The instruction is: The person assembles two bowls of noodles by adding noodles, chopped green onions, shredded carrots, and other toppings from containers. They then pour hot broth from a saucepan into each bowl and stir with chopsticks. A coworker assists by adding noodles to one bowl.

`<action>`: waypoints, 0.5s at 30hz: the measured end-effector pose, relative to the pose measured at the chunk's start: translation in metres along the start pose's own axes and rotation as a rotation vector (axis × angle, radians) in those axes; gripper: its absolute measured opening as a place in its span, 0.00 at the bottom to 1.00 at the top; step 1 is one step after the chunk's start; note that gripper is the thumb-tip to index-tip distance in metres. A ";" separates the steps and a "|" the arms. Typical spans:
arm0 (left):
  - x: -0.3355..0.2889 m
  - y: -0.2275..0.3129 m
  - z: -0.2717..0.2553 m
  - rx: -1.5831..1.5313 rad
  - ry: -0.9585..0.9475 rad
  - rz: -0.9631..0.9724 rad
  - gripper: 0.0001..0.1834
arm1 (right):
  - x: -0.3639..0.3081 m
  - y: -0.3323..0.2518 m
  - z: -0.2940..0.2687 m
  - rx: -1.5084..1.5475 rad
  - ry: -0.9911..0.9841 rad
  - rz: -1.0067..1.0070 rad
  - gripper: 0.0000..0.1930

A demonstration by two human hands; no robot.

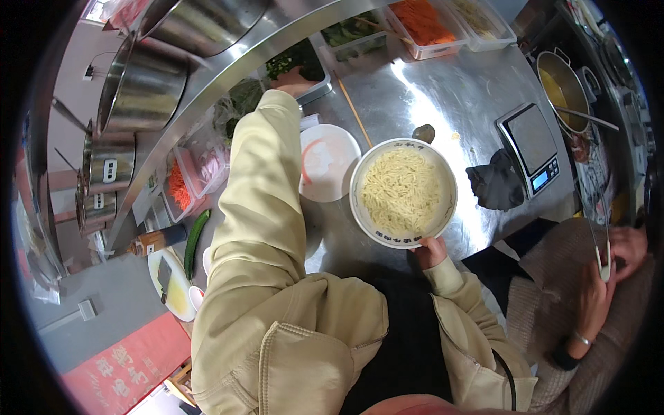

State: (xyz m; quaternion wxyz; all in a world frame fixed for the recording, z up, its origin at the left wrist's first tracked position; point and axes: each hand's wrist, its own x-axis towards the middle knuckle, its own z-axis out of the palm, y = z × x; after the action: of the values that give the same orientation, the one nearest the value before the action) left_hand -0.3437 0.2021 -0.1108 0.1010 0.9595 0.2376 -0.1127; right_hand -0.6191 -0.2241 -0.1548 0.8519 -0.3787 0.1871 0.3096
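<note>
My left arm stretches forward across the steel counter. My left hand (pixel 294 81) is at the edge of a clear tub (pixel 317 90) of chopped green herbs (pixel 290 61), and its fingers are mostly hidden. My right hand (pixel 432 252) grips the near rim of a white bowl (pixel 448 194) with dark marks round its edge. Pale noodles (pixel 401 194) fill the bowl. Left of it lies a round white lid or plate (pixel 332 162) with a reddish streak, partly behind my left sleeve.
A kitchen scale (pixel 529 138) and a crumpled black bag (pixel 496 181) are on the right. Beside me a co-worker's hand (pixel 595 297) holds tongs (pixel 604 259). Tubs of shredded carrot (pixel 425 24) and other vegetables line the back. Steel pots (pixel 142 86) stand on the left shelf, above a cucumber (pixel 196 242).
</note>
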 end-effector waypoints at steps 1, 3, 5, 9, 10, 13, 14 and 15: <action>0.001 -0.001 0.003 0.022 -0.019 -0.022 0.47 | 0.000 0.000 0.000 -0.031 0.064 0.044 0.22; 0.001 -0.003 0.000 0.089 -0.019 -0.078 0.40 | 0.001 0.000 0.000 -0.035 0.043 0.010 0.23; -0.003 -0.008 -0.003 0.025 -0.095 -0.025 0.28 | 0.001 0.001 -0.002 -0.009 0.016 0.030 0.22; -0.004 -0.018 -0.005 0.014 -0.013 0.069 0.22 | 0.004 0.004 -0.006 -0.040 -0.031 -0.015 0.21; -0.005 -0.021 -0.005 0.019 0.026 0.077 0.21 | 0.004 0.004 -0.006 -0.042 -0.030 -0.012 0.21; -0.006 -0.025 -0.011 0.045 0.137 -0.030 0.21 | 0.002 0.005 -0.005 -0.021 -0.024 0.002 0.21; -0.006 -0.025 -0.018 0.039 0.168 -0.041 0.20 | 0.001 0.004 -0.005 -0.009 -0.016 0.009 0.21; -0.010 -0.023 -0.025 0.032 0.203 -0.043 0.20 | 0.001 0.003 -0.004 0.004 -0.019 0.010 0.21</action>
State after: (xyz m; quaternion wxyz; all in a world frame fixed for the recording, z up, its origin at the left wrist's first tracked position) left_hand -0.3590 0.2243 -0.0882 0.0588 0.9622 0.2651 -0.0207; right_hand -0.6207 -0.2247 -0.1598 0.8529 -0.3731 0.1814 0.3171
